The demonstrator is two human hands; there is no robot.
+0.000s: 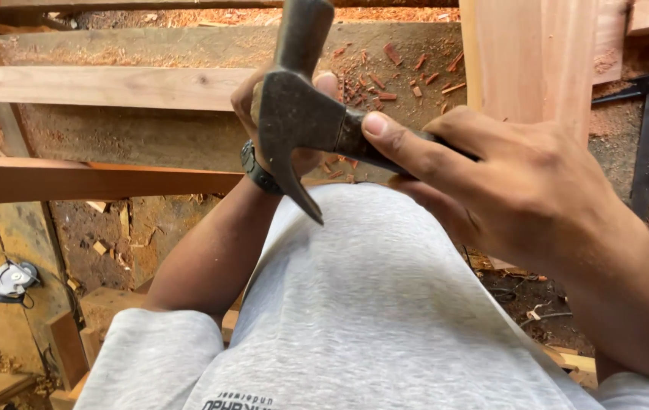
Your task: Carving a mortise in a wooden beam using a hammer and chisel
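Sawdust and reddish wood chips (385,76) lie thick over the workshop floor where this person sits, one knee in light grey fabric (355,304) raised beneath the hands. The right hand (522,182) is wrapped around the neck of a dark, worn steel claw hammer (301,114), thumb pressed flat along the metal just behind the head and the other fingers curled under it. The hammer is held up in front of the knee, its striking end pointing upward and its curved claw pointing down toward the grey fabric. The left hand (279,114) is mostly hidden behind the hammer head; its fingertips show at the edges and seem to touch the steel, though I cannot tell how the fingers are set. A dark wristwatch (257,171) sits on that wrist. Pale planed wooden planks (112,87) lie across the ground beyond, and a broad upright board (529,61) stands at the right. A small round grey power tool (11,279) rests at the far left.
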